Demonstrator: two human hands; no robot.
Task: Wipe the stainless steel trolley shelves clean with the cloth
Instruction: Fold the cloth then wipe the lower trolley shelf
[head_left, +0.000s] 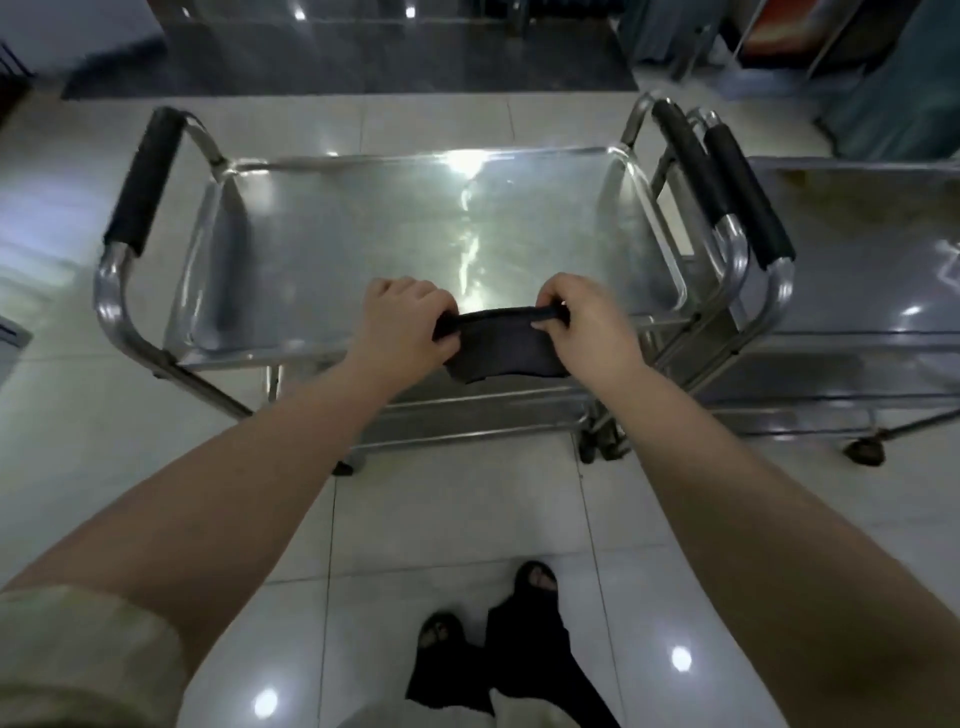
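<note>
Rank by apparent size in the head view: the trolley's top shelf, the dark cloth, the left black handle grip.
1. top shelf, by far the largest.
2. dark cloth and left black handle grip: look alike; grip sits farther away, so unranked.

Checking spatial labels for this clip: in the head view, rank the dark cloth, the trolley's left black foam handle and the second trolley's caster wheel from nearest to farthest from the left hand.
1. Dark cloth: gripped in the left hand.
2. Left black foam handle: far left end.
3. Second trolley's caster wheel: lower right floor.
</note>
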